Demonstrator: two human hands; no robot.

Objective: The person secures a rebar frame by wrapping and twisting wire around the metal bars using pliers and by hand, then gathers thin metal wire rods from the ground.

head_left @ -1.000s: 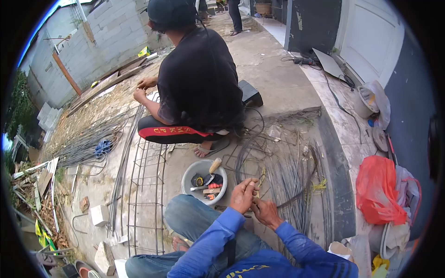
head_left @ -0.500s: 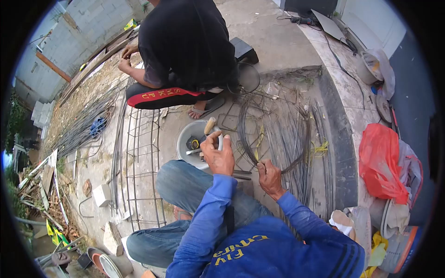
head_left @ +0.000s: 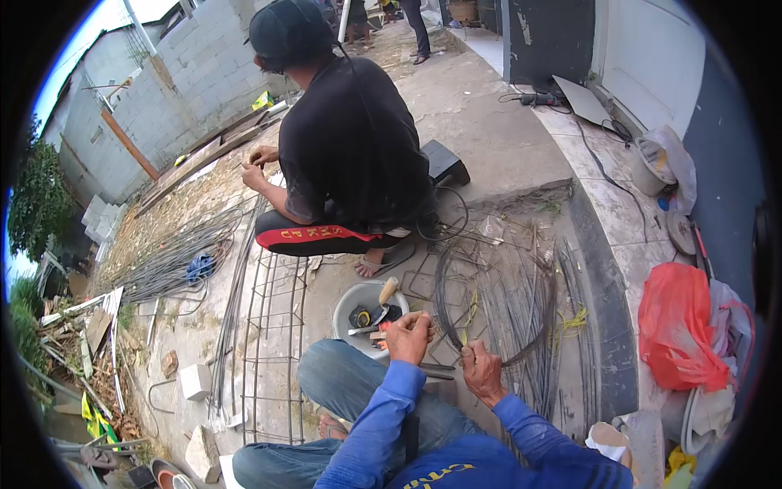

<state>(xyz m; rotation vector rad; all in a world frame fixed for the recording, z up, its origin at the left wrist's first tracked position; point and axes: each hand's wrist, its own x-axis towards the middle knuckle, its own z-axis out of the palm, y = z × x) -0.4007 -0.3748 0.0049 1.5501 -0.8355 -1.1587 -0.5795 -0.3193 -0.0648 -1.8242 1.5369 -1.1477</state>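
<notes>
My left hand [head_left: 410, 337] is closed in a pinch, just right of a white bucket [head_left: 339, 314]. Whatever its fingertips hold is too small to make out. In the bucket are a wooden-handled tool [head_left: 390, 288], a yellow and black tape measure [head_left: 362, 317] and other tools. My right hand [head_left: 484, 372] is closed on the near side of a large coil of thin dark wire [head_left: 444, 303], which loops out beyond it. Yellow strips [head_left: 470, 311] hang by the coil. Both hands are above my bent knee, slightly apart.
A co-worker [head_left: 350, 138] in black squats ahead, hands together. A rebar cage [head_left: 273, 328] and steel rods [head_left: 175, 257] lie to the left. More rods [head_left: 521, 318] lie under the coil. A raised tiled step [head_left: 599, 163] with a red bag [head_left: 680, 326] runs along the right.
My left hand has moved away from the bucket, toward my right hand, fingers now pinched. My right hand stays at the wire coil. The view has tilted up, showing more background.
</notes>
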